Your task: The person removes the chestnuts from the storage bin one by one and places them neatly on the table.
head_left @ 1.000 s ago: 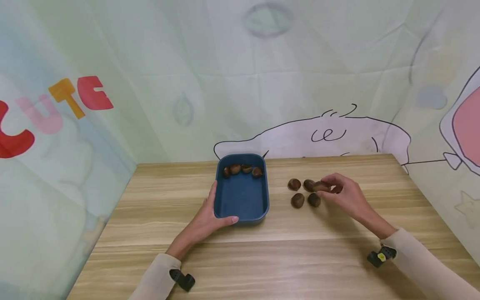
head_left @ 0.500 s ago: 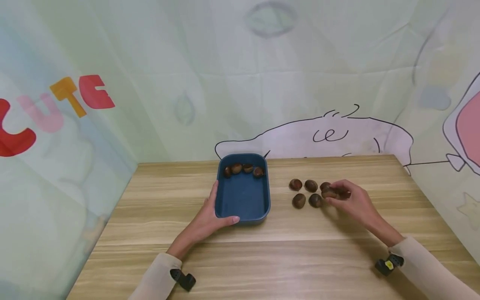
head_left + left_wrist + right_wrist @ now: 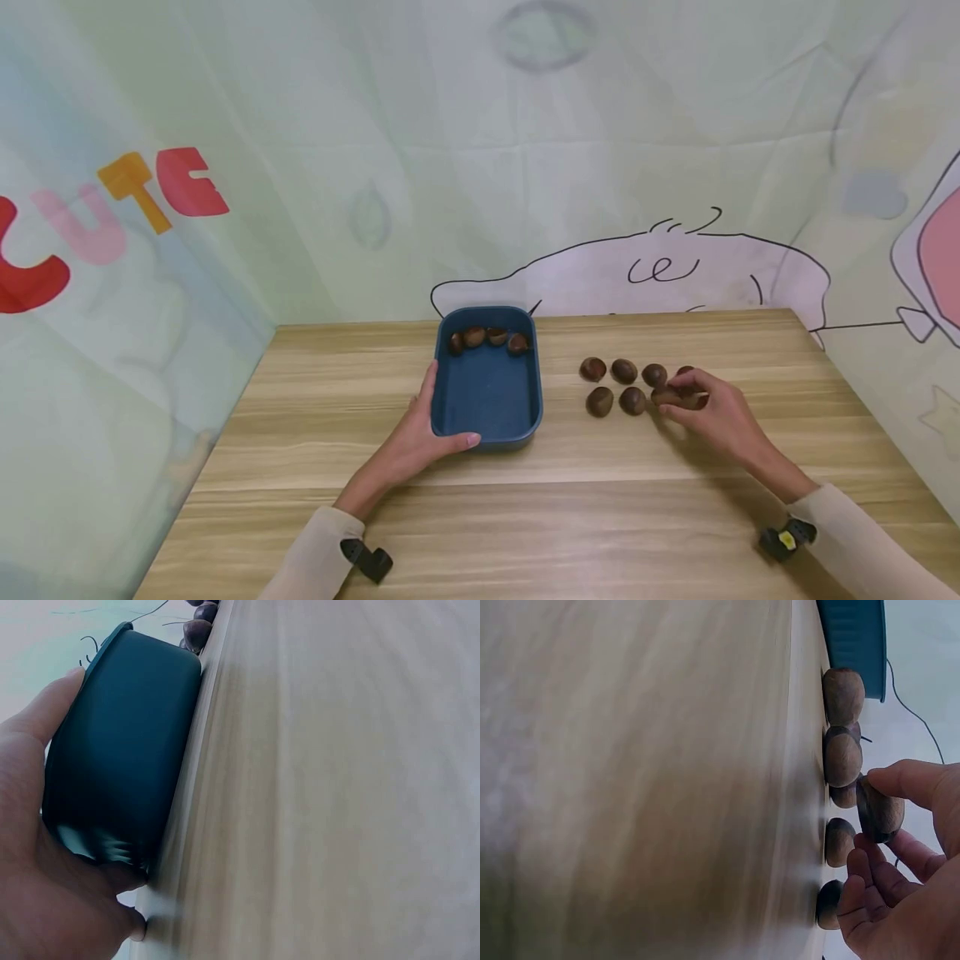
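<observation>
A dark blue rectangular box (image 3: 487, 392) stands upright on the wooden table, several brown chestnuts (image 3: 474, 336) lined along its far end. My left hand (image 3: 411, 442) grips its near-left corner, thumb along the near rim and fingers on the left side. To the right of the box, my right hand (image 3: 720, 412) pinches one chestnut (image 3: 880, 811) between thumb and fingertips, close over the table. Two rough rows of loose chestnuts (image 3: 624, 372) lie beside and beyond it. A chestnut at the right end of the far row (image 3: 686, 372) is partly hidden by my fingers.
The wooden table (image 3: 525, 525) ends at the back against a printed fabric backdrop (image 3: 480, 167). Its left and right edges slope outward toward me. A small black device is strapped at each sleeve cuff.
My right hand has moved right and slightly nearer with the pinched chestnut, uncovering more chestnuts in the far row. My left hand stays on the box.
</observation>
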{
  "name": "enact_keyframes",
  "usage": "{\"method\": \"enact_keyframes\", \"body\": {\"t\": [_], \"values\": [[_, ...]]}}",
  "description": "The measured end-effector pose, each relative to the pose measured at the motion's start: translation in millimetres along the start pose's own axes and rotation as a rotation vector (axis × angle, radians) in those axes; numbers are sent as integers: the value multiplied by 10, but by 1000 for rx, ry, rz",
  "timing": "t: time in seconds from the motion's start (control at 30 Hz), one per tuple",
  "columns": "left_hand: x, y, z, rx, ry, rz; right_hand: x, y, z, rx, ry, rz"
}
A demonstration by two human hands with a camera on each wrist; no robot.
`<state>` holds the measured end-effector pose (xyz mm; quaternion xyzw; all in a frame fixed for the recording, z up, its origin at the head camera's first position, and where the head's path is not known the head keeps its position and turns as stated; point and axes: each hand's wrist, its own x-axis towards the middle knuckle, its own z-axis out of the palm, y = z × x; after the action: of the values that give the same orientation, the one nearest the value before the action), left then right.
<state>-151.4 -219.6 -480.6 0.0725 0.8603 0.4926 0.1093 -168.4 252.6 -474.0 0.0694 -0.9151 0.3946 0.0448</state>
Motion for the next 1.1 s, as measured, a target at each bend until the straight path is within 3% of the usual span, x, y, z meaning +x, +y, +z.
{"method": "enact_keyframes", "body": {"t": [0.5, 1.1], "values": [[9, 8, 8, 6, 2, -13, -28, 9, 4, -18, -8, 17], [6, -1, 1, 6, -4, -6, 4, 46, 45, -62, -1, -27]]}}
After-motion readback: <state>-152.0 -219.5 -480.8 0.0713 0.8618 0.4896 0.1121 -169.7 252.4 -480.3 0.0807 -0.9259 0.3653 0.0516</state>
